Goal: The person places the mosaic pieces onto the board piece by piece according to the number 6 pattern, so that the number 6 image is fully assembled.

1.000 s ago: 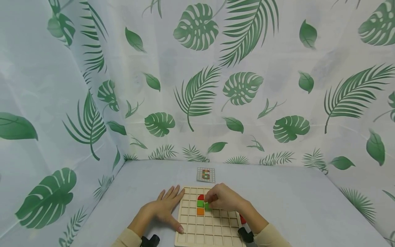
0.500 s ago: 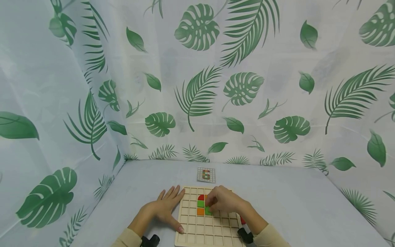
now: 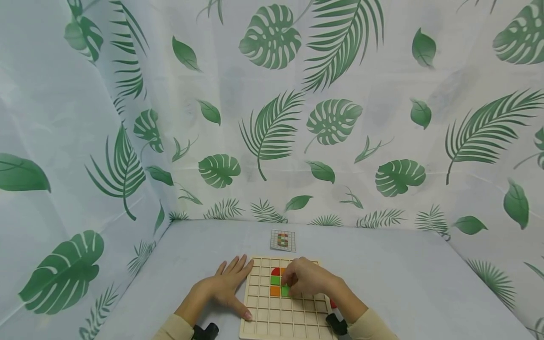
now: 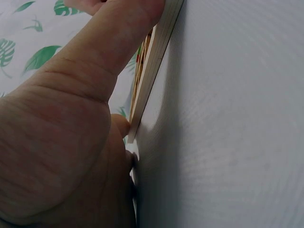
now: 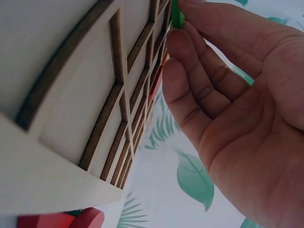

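Note:
A wooden grid board lies on the table. My left hand rests at its left edge, fingers straight and spread, the thumb touching the rim. In the left wrist view that thumb lies against the board's side. Over the middle cells, my right hand pinches a green tile, also seen between the fingertips in the right wrist view as a green edge. Left of it are an orange tile, another green tile and a rounded red tile. An orange tile behind is mostly hidden by my fingers.
A small card with a coloured grid pattern lies beyond the board. Red pieces lie beside the board's right edge, partly hidden by my right forearm. Leaf-printed cloth stands behind and to the left of the table.
My right hand has shifted slightly nearer and down with the green tile, which now sits level beside the orange one. The left hand has stayed in place.

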Motion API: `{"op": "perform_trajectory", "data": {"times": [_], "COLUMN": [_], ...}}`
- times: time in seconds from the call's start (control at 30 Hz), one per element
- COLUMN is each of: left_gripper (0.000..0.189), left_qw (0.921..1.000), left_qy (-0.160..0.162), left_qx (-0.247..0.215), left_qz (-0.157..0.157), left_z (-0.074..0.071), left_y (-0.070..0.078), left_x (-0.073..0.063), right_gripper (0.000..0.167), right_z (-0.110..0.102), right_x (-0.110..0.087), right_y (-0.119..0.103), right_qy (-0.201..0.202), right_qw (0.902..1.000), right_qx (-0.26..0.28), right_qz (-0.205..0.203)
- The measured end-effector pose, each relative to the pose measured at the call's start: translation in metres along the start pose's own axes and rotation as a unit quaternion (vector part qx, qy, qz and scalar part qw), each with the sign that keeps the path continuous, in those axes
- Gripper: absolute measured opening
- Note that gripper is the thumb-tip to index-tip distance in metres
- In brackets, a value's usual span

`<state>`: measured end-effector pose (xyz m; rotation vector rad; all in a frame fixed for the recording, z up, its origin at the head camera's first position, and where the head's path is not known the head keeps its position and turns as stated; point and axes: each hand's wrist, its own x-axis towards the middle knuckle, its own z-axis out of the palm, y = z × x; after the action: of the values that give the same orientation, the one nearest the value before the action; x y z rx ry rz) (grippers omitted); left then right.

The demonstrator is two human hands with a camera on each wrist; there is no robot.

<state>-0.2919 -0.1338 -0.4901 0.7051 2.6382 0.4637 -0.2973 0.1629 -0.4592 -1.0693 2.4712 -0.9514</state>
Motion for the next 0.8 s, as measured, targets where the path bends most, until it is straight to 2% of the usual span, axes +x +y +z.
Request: {"op": "perform_trajectory", "data": {"times": [0.43,0.8], "left_gripper": [0.143,0.143], "left_qw": [1.0,1.0], "left_qy": [0.005,0.006], "left_qx": [0.0,0.001], "left_qz": [0.006,0.003], "left_z": [0.001,0.001], "left_y": [-0.004,-0.002], "left_x": [0.001,0.0], "right_gripper": [0.018,0.016], "right_z": [-0.004,-0.026], "right_x": [-0.001,-0.016], "right_y": [0.0,0.013], "right_qy": [0.0,0.057], "right_qw": [0.9996,0.9972], "right_qx": [-0.028,-0.044], "right_qz": [0.004,0.024]}}
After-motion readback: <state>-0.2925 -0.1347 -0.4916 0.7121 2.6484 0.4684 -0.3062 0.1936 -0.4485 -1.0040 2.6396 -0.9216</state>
